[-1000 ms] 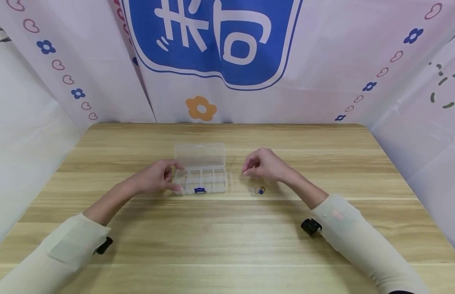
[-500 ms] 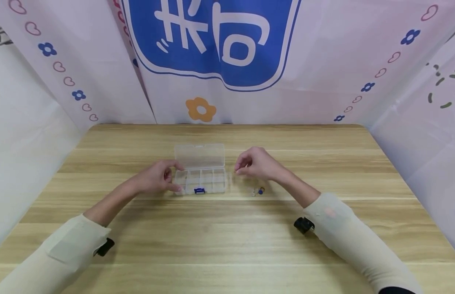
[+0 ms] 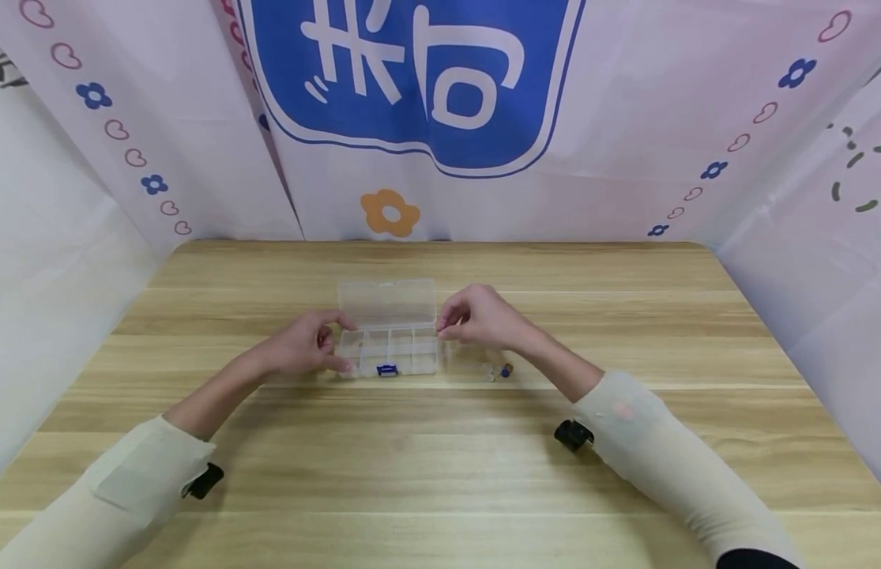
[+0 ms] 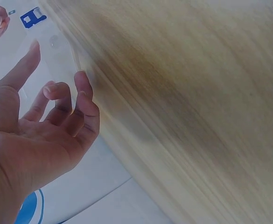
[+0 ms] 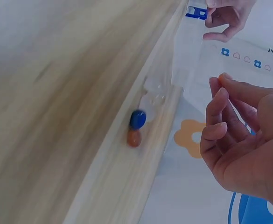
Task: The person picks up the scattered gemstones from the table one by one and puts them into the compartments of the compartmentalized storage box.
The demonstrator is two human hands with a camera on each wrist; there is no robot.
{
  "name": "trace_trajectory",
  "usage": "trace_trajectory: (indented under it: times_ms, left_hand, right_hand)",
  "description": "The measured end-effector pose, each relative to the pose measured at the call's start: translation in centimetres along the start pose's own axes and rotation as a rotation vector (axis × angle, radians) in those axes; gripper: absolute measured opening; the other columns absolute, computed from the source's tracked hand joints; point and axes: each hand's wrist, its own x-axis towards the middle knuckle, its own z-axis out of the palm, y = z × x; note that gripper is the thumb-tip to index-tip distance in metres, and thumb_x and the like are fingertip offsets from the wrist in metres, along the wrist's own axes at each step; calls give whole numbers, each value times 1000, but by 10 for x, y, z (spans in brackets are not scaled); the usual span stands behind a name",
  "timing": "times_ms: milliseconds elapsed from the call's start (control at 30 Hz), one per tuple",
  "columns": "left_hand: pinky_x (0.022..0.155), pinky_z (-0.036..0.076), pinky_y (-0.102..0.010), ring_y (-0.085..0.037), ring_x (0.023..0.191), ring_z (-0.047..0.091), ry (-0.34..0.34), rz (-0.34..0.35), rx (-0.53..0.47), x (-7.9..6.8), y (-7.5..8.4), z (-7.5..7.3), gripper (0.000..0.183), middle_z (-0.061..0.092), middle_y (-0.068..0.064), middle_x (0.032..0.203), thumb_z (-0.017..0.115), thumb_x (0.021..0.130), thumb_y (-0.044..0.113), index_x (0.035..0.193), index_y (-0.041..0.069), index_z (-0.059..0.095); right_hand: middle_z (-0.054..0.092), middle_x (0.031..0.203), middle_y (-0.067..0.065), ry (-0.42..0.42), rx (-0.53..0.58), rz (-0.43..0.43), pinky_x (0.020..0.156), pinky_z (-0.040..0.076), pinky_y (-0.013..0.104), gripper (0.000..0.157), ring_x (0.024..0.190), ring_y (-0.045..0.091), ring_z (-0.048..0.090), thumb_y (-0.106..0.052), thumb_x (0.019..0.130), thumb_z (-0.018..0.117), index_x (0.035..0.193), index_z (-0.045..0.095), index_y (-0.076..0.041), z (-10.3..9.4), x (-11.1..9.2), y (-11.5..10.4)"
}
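Observation:
A clear plastic compartment box lies on the table with its lid raised at the back and a blue latch in front. At its left end, my left hand holds it between thumb and index finger. My right hand pinches a small orange bead between thumb and index finger, right at the box's right end. Beside the box on the right lie several loose beads: a blue bead, an orange bead and clear ones.
The wooden table reaches back to a white printed cloth standing as a wall. More cloth hangs at both sides. Black camera mounts sit at both wrists.
My right hand has moved left with the pinched bead, from above the loose beads to the box's right edge. The left hand and the box have stayed in place.

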Motion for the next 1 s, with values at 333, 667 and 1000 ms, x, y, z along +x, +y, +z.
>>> trace_trajectory:
  times_ms: [333, 667, 1000]
  left_hand:
    - [58, 38, -25, -11, 60, 39, 5, -9, -20, 0, 3, 1, 61, 44, 0, 66, 83, 88, 6, 137, -13, 52]
    - [58, 38, -25, -11, 59, 39, 5, -10, 16, -1, 8, 1, 61, 43, 1, 65, 83, 88, 8, 136, -12, 53]
    - [57, 37, -25, -10, 59, 39, 5, -1, -6, -1, 6, 2, 61, 41, 1, 64, 82, 88, 6, 137, -13, 51]
  right_hand:
    - [74, 80, 3, 0, -16, -22, 60, 51, 21, 5, 74, 14, 67, -2, 91, 78, 86, 78, -2, 13, 12, -10]
    - [75, 81, 3, -2, -8, -3, 59, 52, 22, 5, 80, 32, 71, -2, 91, 78, 86, 78, -3, 19, 20, -18]
    - [75, 82, 2, -6, -30, 1, 62, 55, 24, 7, 83, 28, 72, -3, 92, 77, 86, 79, -5, 19, 21, -19]
